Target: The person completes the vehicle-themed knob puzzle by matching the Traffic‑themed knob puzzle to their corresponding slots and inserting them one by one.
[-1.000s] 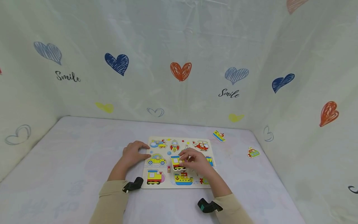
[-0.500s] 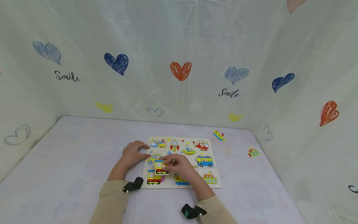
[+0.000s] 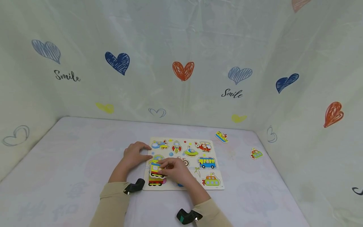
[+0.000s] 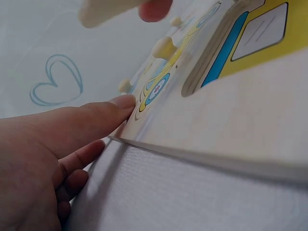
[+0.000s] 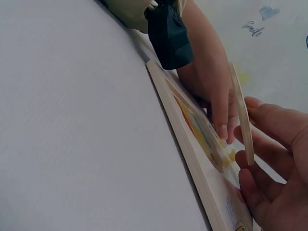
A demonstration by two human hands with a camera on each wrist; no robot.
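My right hand [image 3: 177, 171] pinches a train puzzle piece [image 3: 154, 169], blue, yellow and red, by the knob on its face. The piece is tilted above the board's near left corner and overlaps the printed train recess [image 3: 154, 182]. Seen edge-on in the right wrist view, the wooden piece [image 5: 243, 120] stands apart from the board. My left hand [image 3: 134, 156] rests at the left edge of the puzzle board [image 3: 198, 187]. Its thumb [image 4: 96, 118] lies straight against that edge, beside the yellow car piece [image 4: 161, 79] with its round knob.
A ship piece [image 3: 221, 137] and a submarine piece [image 3: 256, 153] lie loose on the table [image 3: 249, 195], right of the board. On the board are a bus [image 3: 207, 162], a helicopter [image 3: 203, 146] and several other vehicles. A printed curtain [image 3: 184, 34] stands behind.
My right hand has carried the train piece leftward and toward me, from the board's middle to over its near left corner. My left hand has stayed at the edge.
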